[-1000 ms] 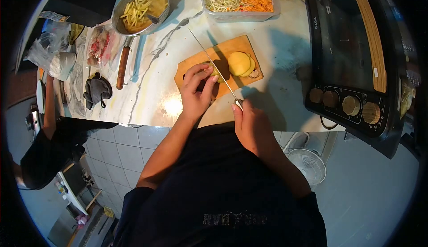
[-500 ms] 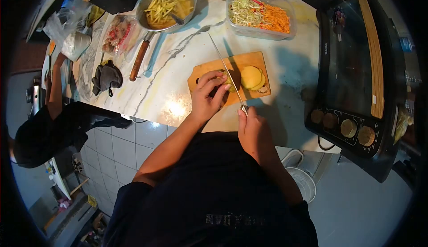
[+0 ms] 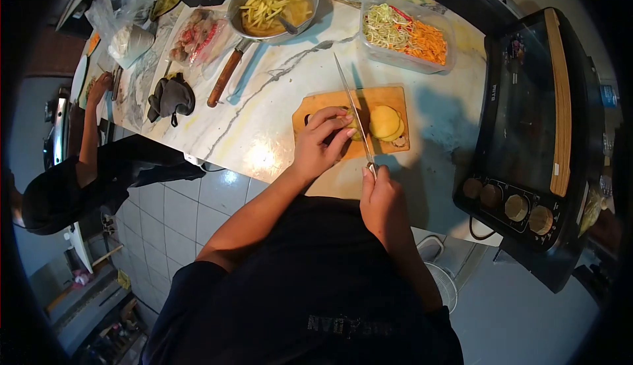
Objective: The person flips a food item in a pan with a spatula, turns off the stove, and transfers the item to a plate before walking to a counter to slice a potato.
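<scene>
My left hand holds a piece of potato on the wooden cutting board, its fingers bent over the piece. In my right hand is the handle of a long knife, whose blade points away from me and lies along the right side of the held piece. Round yellow potato slices overlap at the board's right end, with a small brownish scrap beside them.
Beyond the board stand a pan of cut strips in liquid and a plastic container of shredded vegetables. A black oven is at right. Dark cloth lies left. Another person works at far left.
The whole view has shifted, with the counter items now further right. Both hands keep their grips, and the knife stays beside the piece. The other person's hand has moved slightly.
</scene>
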